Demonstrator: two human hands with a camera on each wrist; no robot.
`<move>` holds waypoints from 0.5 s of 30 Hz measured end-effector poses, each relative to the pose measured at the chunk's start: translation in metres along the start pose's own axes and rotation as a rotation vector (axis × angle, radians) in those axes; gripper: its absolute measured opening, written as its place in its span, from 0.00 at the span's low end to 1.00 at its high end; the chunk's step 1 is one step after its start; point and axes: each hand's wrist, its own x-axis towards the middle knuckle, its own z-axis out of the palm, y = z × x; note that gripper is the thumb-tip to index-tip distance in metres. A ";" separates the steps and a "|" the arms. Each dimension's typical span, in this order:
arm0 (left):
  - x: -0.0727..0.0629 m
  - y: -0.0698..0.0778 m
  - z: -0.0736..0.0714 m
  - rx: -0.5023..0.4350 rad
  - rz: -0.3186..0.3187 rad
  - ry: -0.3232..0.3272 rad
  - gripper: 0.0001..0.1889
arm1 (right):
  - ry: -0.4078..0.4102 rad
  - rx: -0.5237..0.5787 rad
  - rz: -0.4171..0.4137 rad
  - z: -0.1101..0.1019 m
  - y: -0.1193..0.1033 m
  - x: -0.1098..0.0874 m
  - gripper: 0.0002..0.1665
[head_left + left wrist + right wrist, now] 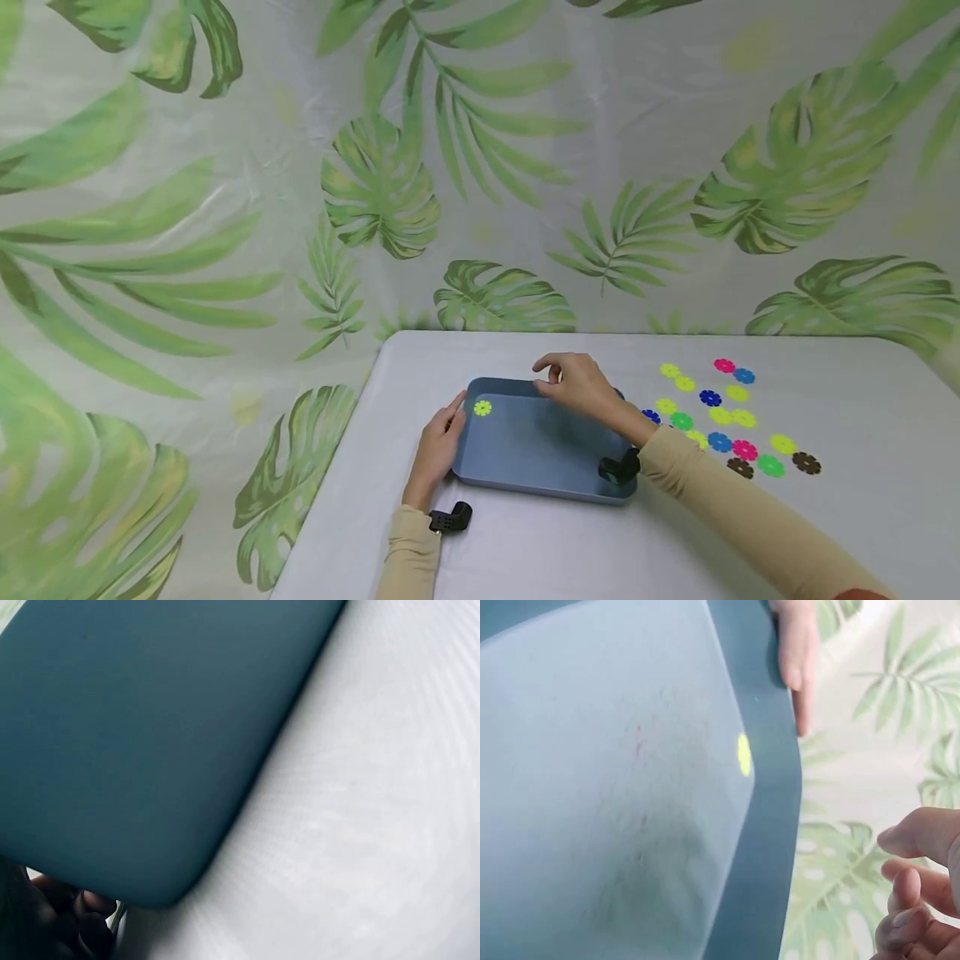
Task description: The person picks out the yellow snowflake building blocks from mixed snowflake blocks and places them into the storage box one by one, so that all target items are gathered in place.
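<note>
A yellow-green flower-shaped disc (482, 407) with notched edges lies in the far left corner of the blue-grey tray (517, 454). My left hand (437, 446) holds the tray by its left side; in the left wrist view its dark, partly hidden fingers (94, 930) lie by the tray's lower corner. Over the tray's far edge is my right hand (577, 385). Its thumb and forefinger are bent with a gap between them, and the right wrist view shows nothing held in its fingers (922, 832). That view also has the disc (744, 754) by the tray wall.
Several similar discs in yellow, blue, pink, green and brown lie scattered right of the tray, among them a pink disc (724, 365) and a brown disc (807, 463). The white table (525, 550) ends at a leaf-patterned backdrop (510, 167). My right forearm crosses near some discs.
</note>
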 end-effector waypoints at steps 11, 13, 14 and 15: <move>-0.001 0.001 0.001 -0.006 0.002 0.002 0.22 | 0.111 0.012 0.079 -0.027 0.035 -0.040 0.10; -0.001 0.001 0.002 -0.005 -0.003 0.006 0.22 | 0.143 0.003 0.104 -0.034 0.043 -0.046 0.10; -0.001 0.001 0.002 -0.005 -0.005 0.007 0.22 | 0.158 0.001 0.117 -0.038 0.048 -0.048 0.10; -0.001 0.001 0.002 -0.005 -0.004 0.009 0.22 | 0.171 -0.002 0.127 -0.043 0.052 -0.051 0.11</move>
